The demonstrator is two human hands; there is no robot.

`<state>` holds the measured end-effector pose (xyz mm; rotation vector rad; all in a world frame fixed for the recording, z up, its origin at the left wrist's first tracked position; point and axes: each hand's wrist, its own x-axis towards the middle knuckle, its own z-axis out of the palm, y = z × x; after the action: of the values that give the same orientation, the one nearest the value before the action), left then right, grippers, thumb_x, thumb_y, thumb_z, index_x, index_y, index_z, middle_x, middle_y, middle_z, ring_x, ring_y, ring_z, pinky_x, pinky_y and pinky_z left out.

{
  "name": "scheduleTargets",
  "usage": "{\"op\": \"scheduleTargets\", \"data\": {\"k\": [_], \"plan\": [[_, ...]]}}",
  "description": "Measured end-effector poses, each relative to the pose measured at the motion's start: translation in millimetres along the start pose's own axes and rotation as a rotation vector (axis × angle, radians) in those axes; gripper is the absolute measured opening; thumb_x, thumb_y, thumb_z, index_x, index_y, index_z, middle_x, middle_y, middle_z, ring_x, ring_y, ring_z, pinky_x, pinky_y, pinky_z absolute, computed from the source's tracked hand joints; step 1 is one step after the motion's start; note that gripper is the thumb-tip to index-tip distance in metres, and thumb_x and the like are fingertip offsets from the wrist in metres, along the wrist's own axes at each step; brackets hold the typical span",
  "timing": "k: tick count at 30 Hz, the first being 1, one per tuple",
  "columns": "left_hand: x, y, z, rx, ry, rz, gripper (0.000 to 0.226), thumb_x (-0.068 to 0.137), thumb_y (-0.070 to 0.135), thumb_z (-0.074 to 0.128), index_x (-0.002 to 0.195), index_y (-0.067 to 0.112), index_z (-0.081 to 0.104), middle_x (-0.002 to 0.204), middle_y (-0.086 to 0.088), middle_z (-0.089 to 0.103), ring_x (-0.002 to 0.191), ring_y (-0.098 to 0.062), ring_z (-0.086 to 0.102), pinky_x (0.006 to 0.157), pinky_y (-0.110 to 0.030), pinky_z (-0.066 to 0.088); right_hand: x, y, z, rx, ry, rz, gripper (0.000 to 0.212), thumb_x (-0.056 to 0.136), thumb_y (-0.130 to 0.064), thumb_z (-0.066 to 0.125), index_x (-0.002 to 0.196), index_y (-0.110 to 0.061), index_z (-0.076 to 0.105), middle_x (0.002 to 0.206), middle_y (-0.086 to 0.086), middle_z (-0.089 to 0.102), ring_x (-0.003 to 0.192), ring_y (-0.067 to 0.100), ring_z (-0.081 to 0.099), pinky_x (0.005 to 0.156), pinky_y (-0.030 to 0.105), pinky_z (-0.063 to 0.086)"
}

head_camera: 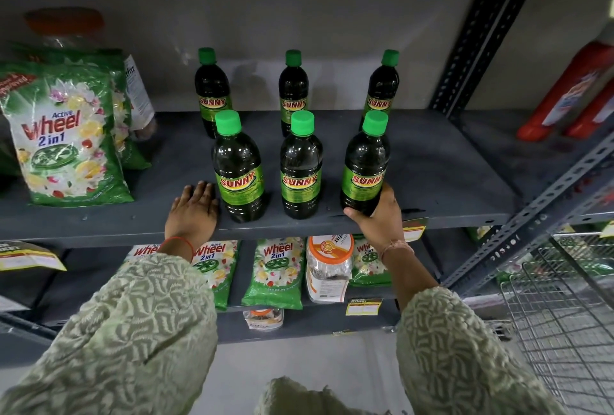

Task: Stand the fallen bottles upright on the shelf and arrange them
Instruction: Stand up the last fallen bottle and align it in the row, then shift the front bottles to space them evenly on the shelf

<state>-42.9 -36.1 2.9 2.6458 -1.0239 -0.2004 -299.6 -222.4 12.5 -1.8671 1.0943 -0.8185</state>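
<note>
Dark grey metal shelf (pixel 432 162) carrying six upright cylindrical plastic bottles, green screw caps, dark liquid, glossy green labels, in two rows of three. Right hand (pixel 382 218): fingers wrapped around the base of the front right bottle (pixel 365 165). Left hand (pixel 192 212): fingers flat and spread on the shelf, just beside the front left bottle (pixel 239 168).
</note>
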Motion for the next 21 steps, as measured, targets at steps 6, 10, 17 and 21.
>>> {"op": "scheduleTargets", "data": {"k": [6, 10, 17, 21], "plan": [[-1.3, 1.8, -0.2, -0.17, 0.095, -0.043, 0.045, 0.097, 0.021, 0.031, 0.14, 0.008, 0.033, 0.152, -0.015, 0.03, 0.141, -0.032, 0.024, 0.116, -0.042, 0.019, -2.2, 0.9, -1.0, -0.006, -0.016, -0.025, 0.075, 0.067, -0.014, 0.079, 0.13, -0.006, 0.038, 0.129, 0.013, 0.051, 0.121, 0.027, 0.047, 0.094, 0.027, 0.036], [-33.7, 15.0, -1.7, -0.551, 0.637, -0.217, 0.034, 0.091, 0.021, 0.045, 0.106, -0.007, 0.059, 0.106, -0.033, 0.06, 0.104, -0.046, 0.052, 0.089, -0.043, 0.04, -2.9, 0.4, -2.8, 0.034, -0.038, -0.029, 0.088, 0.063, -0.02, 0.082, 0.134, -0.012, 0.032, 0.133, 0.009, 0.045, 0.124, 0.022, 0.043, 0.1, 0.032, 0.037], [-97.1, 115.8, 36.1, -0.756, 0.283, 0.053, 0.062, 0.075, 0.03, 0.071, 0.126, 0.001, 0.049, 0.115, -0.019, 0.061, 0.098, -0.023, 0.058, 0.083, -0.024, 0.045, -4.8, -4.8, -4.2, 0.061, -0.003, -0.04, 0.084, 0.062, -0.017, 0.083, 0.132, -0.011, 0.036, 0.125, 0.009, 0.054, 0.114, 0.02, 0.05, 0.092, 0.026, 0.038], [-69.7, 141.6, 45.1, -0.809, 0.217, -0.026, 0.092, 0.066, 0.024, 0.08, 0.14, 0.003, 0.028, 0.138, -0.019, 0.048, 0.128, -0.031, 0.045, 0.108, -0.041, 0.039, -2.4, -1.3, -5.3, -0.029, -0.002, -0.074, 0.082, 0.063, -0.024, 0.083, 0.13, -0.009, 0.038, 0.125, 0.012, 0.056, 0.116, 0.026, 0.053, 0.092, 0.028, 0.041]]}}
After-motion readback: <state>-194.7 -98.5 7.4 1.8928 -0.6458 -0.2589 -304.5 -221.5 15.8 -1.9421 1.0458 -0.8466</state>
